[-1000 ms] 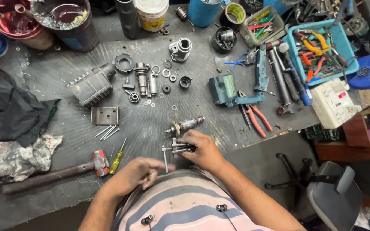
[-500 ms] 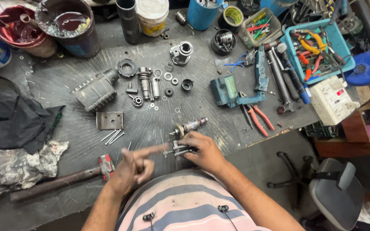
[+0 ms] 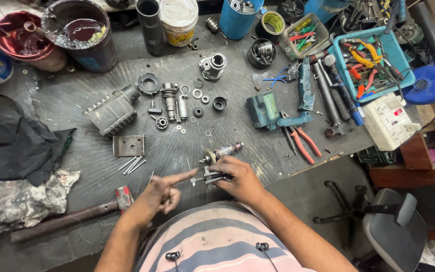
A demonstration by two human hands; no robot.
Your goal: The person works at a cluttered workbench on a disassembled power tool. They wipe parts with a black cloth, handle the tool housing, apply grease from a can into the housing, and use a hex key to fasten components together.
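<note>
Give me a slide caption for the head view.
Right hand grips a small metal assembly; left hand points at it.

I'm looking down into a repair workshop — the dark, grimy surface (image 3: 258, 151) is strewn with dismantled power-tool parts, washers and screws. A blue tray of pliers and screwdrivers (image 3: 371, 63) sits at upper right, stained paint buckets (image 3: 79, 35) at upper left, a hammer (image 3: 71, 214) at lower left.

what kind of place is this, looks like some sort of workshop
Most likely a power-tool repair bench. A dark workbench is strewn with a dismantled tool's parts, such as a grey motor housing, beside red-handled pliers and a blue tray of hand tools. The right hand holds a small metal assembly.
</note>
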